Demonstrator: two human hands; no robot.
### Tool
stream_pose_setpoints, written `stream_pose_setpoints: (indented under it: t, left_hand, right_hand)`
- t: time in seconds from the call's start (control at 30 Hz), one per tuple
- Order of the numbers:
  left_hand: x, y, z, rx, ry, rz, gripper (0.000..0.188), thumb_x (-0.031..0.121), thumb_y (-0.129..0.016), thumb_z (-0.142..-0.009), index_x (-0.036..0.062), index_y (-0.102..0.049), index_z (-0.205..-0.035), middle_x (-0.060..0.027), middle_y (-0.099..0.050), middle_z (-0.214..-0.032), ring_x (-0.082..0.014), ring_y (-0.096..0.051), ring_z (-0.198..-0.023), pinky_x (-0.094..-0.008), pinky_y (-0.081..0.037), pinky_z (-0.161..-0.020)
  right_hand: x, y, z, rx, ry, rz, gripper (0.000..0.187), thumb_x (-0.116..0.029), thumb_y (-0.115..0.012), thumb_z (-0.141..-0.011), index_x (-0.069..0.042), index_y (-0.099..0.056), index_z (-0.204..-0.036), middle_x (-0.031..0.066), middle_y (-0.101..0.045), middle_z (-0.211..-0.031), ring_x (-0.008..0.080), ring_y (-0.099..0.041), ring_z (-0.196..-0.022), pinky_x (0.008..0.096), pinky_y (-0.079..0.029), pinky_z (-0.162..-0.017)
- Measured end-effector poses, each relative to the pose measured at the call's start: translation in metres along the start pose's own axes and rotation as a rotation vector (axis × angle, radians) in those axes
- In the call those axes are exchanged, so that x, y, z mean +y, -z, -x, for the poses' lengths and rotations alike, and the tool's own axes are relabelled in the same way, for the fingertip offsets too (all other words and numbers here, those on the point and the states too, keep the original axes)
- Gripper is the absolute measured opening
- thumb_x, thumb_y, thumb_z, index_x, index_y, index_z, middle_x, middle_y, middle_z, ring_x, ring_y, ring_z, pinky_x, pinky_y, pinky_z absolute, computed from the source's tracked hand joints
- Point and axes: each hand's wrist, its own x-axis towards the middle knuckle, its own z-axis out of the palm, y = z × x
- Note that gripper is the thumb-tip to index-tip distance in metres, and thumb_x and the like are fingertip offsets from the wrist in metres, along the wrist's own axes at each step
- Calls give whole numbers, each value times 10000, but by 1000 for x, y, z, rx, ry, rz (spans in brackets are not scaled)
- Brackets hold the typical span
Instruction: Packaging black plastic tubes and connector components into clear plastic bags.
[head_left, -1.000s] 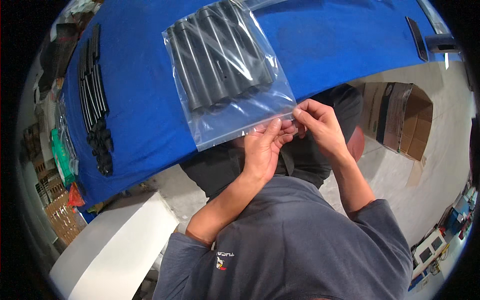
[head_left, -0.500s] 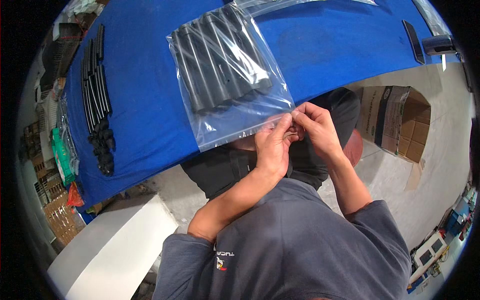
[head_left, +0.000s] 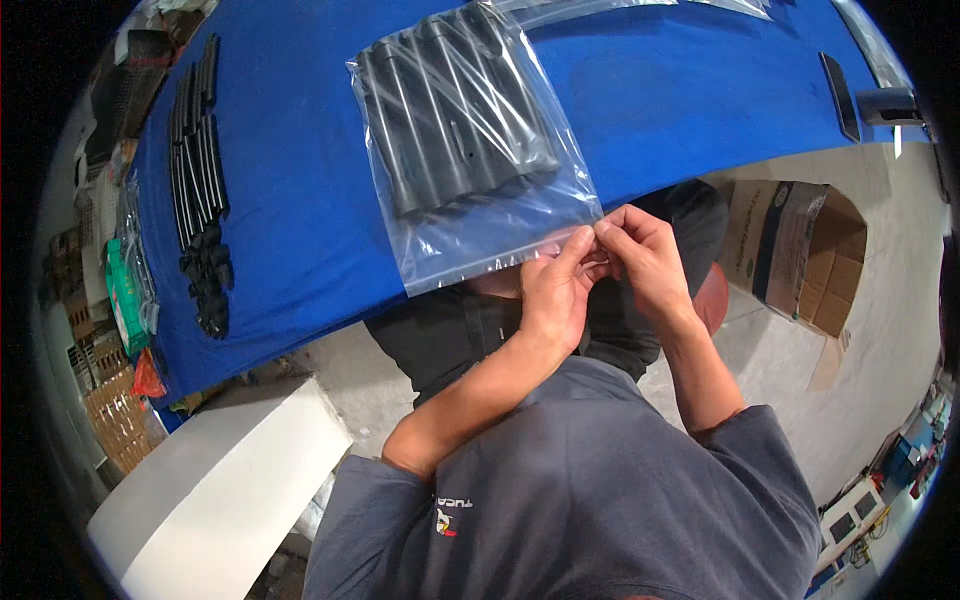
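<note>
A clear zip bag lies on the blue-covered table, its zip edge over the table's near edge. Inside it, several black tubes rest side by side. My left hand pinches the zip edge near the bag's right corner, thumb on top and fingers partly hidden under the plastic. Right beside it, my right hand grips that same corner between thumb and forefinger. The two thumbs almost touch.
On the table's left lie several thin black rods and a cluster of small black parts. More clear plastic lies at the far edge. A flat black piece lies far right. An open cardboard box stands on the floor.
The whole view has shifted slightly, moving the table and bag a little to the right. Both hands keep their pinch at the bag's right corner.
</note>
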Motion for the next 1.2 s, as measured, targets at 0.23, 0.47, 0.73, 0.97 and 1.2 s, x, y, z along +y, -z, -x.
stream_pose_setpoints:
  t: [0.23, 0.47, 0.73, 0.97, 1.2]
  left_hand:
    - [6, 4, 10, 142, 3, 14, 169, 206, -613, -981, 40, -636, -1006, -73, -663, -926, -178, -650, -856, -355, -562, -766]
    - [11, 2, 9, 135, -24, -25, 184, 207, -647, -964, 30, -637, -1013, -81, -670, -920, -175, -663, -821, -325, -566, -718]
    - [6, 8, 5, 143, -89, -66, 174, 194, -662, -956, 33, -650, -1020, -85, -690, -902, -170, -675, -784, -304, -568, -695]
    - [9, 5, 7, 105, -102, -76, 214, 186, -665, -953, -1, -647, -1056, -101, -696, -928, -165, -676, -774, -291, -567, -692]
    - [13, 8, 9, 109, -85, -84, 237, 176, -668, -949, -22, -644, -1076, -111, -699, -936, -172, -686, -783, -281, -571, -698]
  right_hand:
    - [-1, 3, -3, -2, 18, 51, 188, -174, -632, -965, -4, -634, -884, -19, -594, -731, 29, -495, -632, 203, -383, -542]
    - [1, 6, -6, -27, 40, 65, 179, -176, -646, -959, -14, -644, -883, -24, -604, -733, 23, -499, -639, 200, -385, -546]
    - [0, 5, -5, -29, 35, 39, 185, -190, -641, -961, -18, -650, -893, -17, -626, -738, 24, -504, -622, 203, -387, -537]
    - [1, 4, -6, -21, 28, 3, 171, -181, -653, -949, -13, -650, -915, -23, -593, -694, 26, -497, -599, 202, -385, -533]
    - [3, 2, -6, -5, 51, -2, 160, -167, -655, -944, -7, -654, -933, -15, -612, -714, 35, -505, -589, 196, -393, -529]
